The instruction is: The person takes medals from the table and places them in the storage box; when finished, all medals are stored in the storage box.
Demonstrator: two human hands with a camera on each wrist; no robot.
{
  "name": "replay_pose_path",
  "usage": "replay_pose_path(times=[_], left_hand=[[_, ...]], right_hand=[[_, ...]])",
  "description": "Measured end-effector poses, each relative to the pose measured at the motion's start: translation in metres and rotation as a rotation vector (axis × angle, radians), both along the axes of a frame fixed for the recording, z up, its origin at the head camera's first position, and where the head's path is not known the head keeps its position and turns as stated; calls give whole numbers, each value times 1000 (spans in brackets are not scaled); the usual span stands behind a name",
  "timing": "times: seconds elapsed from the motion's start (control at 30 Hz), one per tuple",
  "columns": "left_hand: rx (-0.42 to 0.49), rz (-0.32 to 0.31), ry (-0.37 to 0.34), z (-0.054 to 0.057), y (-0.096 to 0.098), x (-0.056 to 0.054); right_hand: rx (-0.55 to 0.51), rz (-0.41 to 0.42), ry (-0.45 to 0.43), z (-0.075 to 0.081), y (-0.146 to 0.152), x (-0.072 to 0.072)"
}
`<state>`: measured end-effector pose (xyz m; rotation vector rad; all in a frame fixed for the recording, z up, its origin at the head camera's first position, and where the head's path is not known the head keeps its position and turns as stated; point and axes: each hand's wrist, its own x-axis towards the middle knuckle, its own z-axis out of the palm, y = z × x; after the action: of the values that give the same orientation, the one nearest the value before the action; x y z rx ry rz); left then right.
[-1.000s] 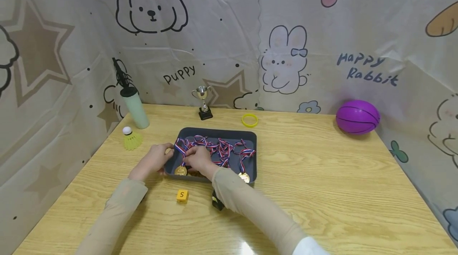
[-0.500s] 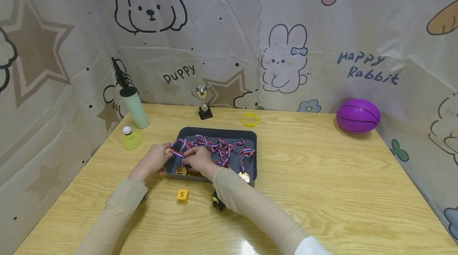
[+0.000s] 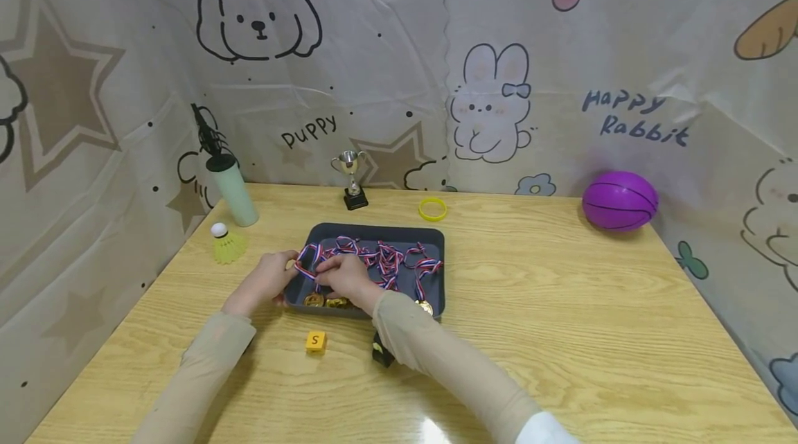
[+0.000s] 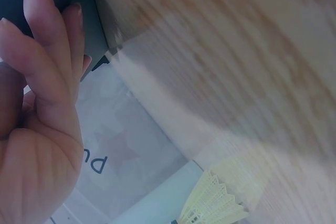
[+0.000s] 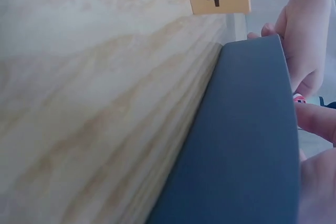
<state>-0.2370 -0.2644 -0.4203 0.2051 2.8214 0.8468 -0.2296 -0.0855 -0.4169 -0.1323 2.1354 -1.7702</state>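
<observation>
In the head view a dark grey tray (image 3: 380,228) holds several gold medals on red, white and blue ribbons. My left hand (image 3: 264,283) is at the tray's left end; thumb and index finger pinch a striped medal ribbon (image 3: 305,269) at the rim. In the left wrist view other fingers (image 4: 44,17) of that hand lie over the tray's dark wall. My right hand (image 3: 346,278) reaches in over the front side and pinches the same ribbon. A gold medal (image 3: 314,300) lies below it near the front left corner. Another gold medal (image 3: 424,307) lies at the front right.
A yellow letter cube (image 3: 316,342) and a black object (image 3: 382,350), partly under the right sleeve, are in front of the tray. Behind stand a trophy (image 3: 354,181) and yellow ring (image 3: 433,209). A shuttlecock (image 3: 228,244) and green bottle (image 3: 237,194) are left, a purple ball (image 3: 620,201) right.
The ribbon between the hands has shifted left to the left fingertips and now forms a loop there. The right hand stays almost in place, and the whole view has shifted slightly.
</observation>
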Motion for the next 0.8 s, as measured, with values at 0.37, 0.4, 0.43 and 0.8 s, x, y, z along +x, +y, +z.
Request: replay_pose_path(times=[0.37, 0.4, 0.43, 0.8], left_hand=[[-26, -8, 26, 1, 0, -2], [-33, -7, 31, 1, 0, -3], [-37, -4, 31, 1, 0, -3], [-19, -10, 70, 0, -3, 0]], right_hand=[[-4, 77, 3, 11, 19, -3], [-7, 80, 4, 12, 21, -3], [-8, 82, 10, 13, 22, -3], [9, 269, 58, 19, 72, 14]])
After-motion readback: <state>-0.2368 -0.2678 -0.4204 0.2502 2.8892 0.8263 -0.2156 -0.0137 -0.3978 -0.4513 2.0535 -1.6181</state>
